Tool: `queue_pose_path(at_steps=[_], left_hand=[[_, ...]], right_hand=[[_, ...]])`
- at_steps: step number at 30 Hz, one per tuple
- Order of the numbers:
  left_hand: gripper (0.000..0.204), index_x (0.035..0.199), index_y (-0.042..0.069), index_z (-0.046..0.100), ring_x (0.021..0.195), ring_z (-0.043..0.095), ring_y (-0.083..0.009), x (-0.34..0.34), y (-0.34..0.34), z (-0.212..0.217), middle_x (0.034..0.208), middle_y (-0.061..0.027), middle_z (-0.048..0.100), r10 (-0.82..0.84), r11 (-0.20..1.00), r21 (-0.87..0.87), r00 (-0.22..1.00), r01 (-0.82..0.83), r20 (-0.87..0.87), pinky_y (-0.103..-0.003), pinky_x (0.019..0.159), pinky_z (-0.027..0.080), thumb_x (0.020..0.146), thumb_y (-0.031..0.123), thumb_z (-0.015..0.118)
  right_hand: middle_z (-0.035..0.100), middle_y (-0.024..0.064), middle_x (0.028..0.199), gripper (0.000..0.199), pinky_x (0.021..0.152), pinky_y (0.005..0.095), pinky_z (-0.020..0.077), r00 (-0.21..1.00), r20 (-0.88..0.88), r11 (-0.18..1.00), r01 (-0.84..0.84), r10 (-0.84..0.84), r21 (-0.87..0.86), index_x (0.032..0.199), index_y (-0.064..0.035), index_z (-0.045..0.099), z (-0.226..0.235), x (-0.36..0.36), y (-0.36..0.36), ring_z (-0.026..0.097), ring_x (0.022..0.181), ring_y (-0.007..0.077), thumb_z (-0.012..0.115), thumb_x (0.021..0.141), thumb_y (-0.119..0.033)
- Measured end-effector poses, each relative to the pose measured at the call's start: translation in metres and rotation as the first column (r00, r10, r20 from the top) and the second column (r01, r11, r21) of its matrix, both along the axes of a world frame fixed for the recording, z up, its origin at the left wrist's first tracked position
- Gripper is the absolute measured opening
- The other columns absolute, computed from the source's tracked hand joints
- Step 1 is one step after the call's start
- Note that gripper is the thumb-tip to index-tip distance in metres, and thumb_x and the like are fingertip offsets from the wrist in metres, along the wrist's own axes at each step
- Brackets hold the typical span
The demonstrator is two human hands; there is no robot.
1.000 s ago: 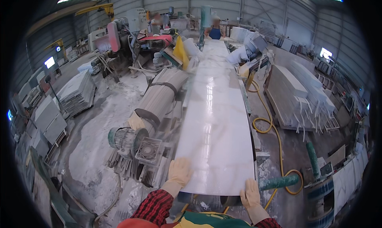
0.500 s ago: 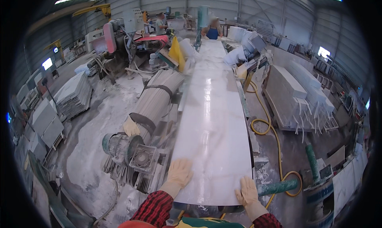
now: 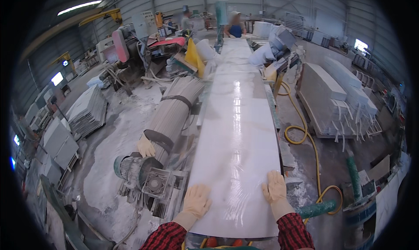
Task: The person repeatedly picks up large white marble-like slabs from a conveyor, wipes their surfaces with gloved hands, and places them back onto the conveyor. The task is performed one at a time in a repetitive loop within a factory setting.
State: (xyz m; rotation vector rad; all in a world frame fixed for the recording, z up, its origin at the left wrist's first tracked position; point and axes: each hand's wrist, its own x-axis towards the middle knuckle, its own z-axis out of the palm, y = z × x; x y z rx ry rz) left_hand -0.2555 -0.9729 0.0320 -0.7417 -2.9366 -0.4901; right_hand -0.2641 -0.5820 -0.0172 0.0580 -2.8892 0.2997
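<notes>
A long, glossy white stone slab [image 3: 235,141] stretches away in front of me, its near end close to my body. My left hand [image 3: 197,201], in a cream rubber glove, lies on the slab's left edge near that end, fingers stretched forward. On the right edge my right hand [image 3: 275,190], gloved the same way, rests flat with its fingers pointing ahead. Neither hand is wrapped around anything. At the slab's far end stands another person [image 3: 235,28] in a blue apron, whose hands are too small to make out.
Left of the slab are an electric motor [image 3: 136,168], a strapped bundle of thin strips [image 3: 172,108] and a loose cream glove [image 3: 145,146]. A yellow hose [image 3: 317,162] and a green pipe [image 3: 316,209] lie to the right. Stacked stone slabs [image 3: 321,86] stand beyond.
My right hand has shifted forward along the slab's right edge. The slab's near end now appears closer to me, and the view has tilted slightly. My left hand remains on the left edge.
</notes>
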Motion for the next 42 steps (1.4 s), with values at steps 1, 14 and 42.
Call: queue_pose_path(at_steps=[1, 14, 42], left_hand=[[0.054, 0.14, 0.008, 0.057, 0.132, 0.048, -0.0424, -0.001, 0.001, 0.001, 0.141, -0.0203, 0.055, -0.01, 1.0, 0.024, 0.996, 0.013, -0.087, -0.055, 0.114, 0.035, 0.093, 0.034, 0.063], [0.053, 0.14, 0.01, 0.059, 0.134, 0.049, -0.0412, 0.01, 0.002, -0.002, 0.141, -0.0165, 0.058, 0.009, 1.0, -0.021, 0.99, -0.012, -0.14, -0.054, 0.117, 0.034, 0.094, 0.035, 0.065], [0.041, 0.124, 0.009, 0.062, 0.115, 0.051, -0.0369, 0.031, -0.013, -0.01, 0.121, -0.0144, 0.058, -0.023, 0.983, 0.17, 0.969, 0.066, -0.247, -0.05, 0.101, 0.04, 0.091, 0.033, 0.062]], right_hand=[[0.047, 0.0268, 0.157, 0.069, 0.127, 0.052, 0.0251, 1.0, -0.019, 1.0, 0.011, -0.011, 0.009, 0.151, 0.0019, 0.048, -0.005, -0.011, 0.004, 0.039, 0.149, 0.0436, 0.058, 0.098, -0.041], [0.045, 0.0282, 0.158, 0.068, 0.127, 0.049, 0.0266, 0.996, -0.084, 1.0, 0.03, -0.029, 0.006, 0.15, 0.0062, 0.047, -0.013, -0.084, 0.023, 0.039, 0.149, 0.0417, 0.057, 0.1, -0.039], [0.052, 0.0283, 0.152, 0.067, 0.125, 0.0517, 0.0316, 0.976, -0.038, 0.976, 0.213, -0.212, 0.032, 0.15, 0.0068, 0.048, -0.013, 0.209, -0.052, 0.046, 0.143, 0.047, 0.06, 0.096, -0.031]])
